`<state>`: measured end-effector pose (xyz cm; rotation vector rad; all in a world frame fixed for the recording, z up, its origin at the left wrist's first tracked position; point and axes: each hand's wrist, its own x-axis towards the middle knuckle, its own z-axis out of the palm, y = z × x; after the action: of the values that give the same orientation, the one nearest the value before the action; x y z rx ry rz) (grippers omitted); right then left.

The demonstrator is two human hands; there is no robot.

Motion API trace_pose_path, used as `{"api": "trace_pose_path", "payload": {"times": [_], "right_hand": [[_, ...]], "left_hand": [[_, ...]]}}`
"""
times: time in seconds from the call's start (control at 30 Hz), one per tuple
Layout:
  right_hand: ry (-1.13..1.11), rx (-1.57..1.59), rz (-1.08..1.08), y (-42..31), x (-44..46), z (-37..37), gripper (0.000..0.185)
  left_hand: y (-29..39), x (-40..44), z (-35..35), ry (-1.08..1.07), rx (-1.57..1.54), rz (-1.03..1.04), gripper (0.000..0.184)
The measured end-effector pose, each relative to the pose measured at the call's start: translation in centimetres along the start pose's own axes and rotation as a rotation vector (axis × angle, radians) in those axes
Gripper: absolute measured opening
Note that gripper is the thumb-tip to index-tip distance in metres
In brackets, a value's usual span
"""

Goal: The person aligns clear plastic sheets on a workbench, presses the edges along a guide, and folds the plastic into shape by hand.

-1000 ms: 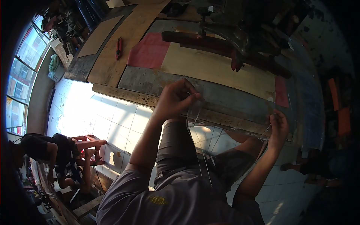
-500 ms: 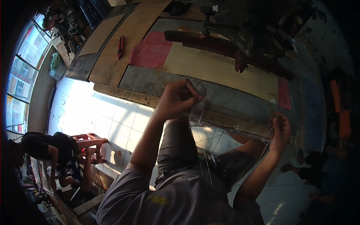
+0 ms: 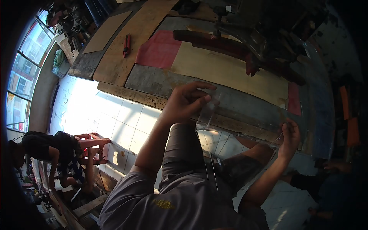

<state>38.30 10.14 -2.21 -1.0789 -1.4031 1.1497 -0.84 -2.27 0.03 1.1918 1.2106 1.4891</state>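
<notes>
The left hand has loosened, forefinger now lifted off the thumb; whether it grips the film I cannot tell. The right hand pinches the film's other side, so it hangs between them, right of centre, near the bench.

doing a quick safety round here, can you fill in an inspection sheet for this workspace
Surface: grey tabletop scuffed, front edge worn; cream and pink sheeting laid on it.
Job's things: clear film in hand.
Clutter: red cutter on a brown board.
Hands: right hand grips the film; left hand is at it, grip unclear.
Cables: none made out for certain.
Surroundings: windows, sunlit tiled floor; another person by a red stool, left.
</notes>
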Motion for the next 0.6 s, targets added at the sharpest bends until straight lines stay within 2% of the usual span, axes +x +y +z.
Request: {"api": "trace_pose_path", "payload": {"times": [0.13,0.33,0.47,0.6], "right_hand": [[0.016,0.01,-0.018,0.1,0.0,0.1,0.033],[-0.049,0.013,0.056,-1.6,-0.2,0.6,0.034],[-0.075,0.043,-0.013,-1.8,-0.2,1.7,0.03],[-0.031,0.09,-0.042,-1.7,0.0,2.9,0.025]], "left_hand": [[-0.2,0.0,0.1,0.004,-0.003,0.0,0.035],[-0.7,0.0,0.6,0.212,0.106,0.049,0.031],[-0.6,0.2,0.8,0.345,0.083,0.064,0.033],[-0.4,0.5,1.4,0.422,0.198,0.133,0.036]]}}
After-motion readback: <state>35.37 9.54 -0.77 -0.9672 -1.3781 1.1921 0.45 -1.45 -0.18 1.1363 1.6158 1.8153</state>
